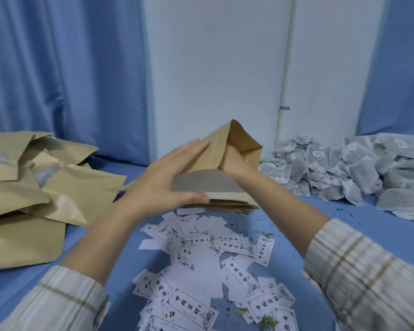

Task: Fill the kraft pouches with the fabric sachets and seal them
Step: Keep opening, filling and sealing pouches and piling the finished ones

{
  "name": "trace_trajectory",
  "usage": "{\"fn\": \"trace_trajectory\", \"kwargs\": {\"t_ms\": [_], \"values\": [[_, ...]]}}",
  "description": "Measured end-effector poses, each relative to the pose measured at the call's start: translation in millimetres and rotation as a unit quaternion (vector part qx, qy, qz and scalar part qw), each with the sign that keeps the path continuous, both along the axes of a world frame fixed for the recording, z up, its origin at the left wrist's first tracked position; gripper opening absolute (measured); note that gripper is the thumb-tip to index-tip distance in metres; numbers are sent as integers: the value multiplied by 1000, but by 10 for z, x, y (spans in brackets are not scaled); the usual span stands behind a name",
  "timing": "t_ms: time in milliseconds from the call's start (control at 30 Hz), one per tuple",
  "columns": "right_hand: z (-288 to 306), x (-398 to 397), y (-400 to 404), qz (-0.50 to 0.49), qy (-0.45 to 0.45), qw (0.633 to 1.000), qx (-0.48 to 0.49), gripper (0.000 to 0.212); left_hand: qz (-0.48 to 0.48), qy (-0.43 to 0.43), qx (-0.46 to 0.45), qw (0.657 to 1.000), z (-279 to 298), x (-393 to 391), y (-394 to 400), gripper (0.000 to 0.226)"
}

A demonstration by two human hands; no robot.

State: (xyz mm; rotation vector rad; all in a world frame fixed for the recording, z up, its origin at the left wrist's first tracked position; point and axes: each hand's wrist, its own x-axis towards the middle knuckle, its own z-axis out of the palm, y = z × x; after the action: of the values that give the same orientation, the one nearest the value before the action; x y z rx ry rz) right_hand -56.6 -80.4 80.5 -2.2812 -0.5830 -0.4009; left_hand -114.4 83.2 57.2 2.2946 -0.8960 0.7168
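Note:
A kraft pouch (234, 139) stands tilted above a flat stack of empty pouches (227, 202) at the table's middle. My left hand (167, 177) holds its outer face with straight fingers on the paper and the thumb under the lower edge. My right hand (234, 163) reaches into the pouch's open mouth, and its fingers are hidden inside. A big heap of white fabric sachets (359, 173) lies at the right. No sachet shows in either hand.
Filled kraft pouches (34, 187) are piled at the left on the blue table (320, 225). Printed paper labels (208, 271) and bits of dried herb are strewn across the near middle. Blue curtains and a white wall stand behind.

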Motion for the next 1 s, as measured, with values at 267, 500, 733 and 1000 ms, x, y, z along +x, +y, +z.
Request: {"fn": "trace_trajectory", "kwargs": {"t_ms": [267,500,733,1000], "values": [[777,-456,-385,74,-10,974,-214,17,-34,116,-233,965,291,-69,-256,27],[1156,-644,-744,72,-73,995,-20,37,-84,164,-355,917,495,-75,-364,23],[1103,-505,-1144,48,-187,981,-37,34,-70,199,-446,870,593,23,-223,31],[909,-208,-1252,113,-56,990,65,47,-92,299,-441,841,434,106,-223,32]]}}
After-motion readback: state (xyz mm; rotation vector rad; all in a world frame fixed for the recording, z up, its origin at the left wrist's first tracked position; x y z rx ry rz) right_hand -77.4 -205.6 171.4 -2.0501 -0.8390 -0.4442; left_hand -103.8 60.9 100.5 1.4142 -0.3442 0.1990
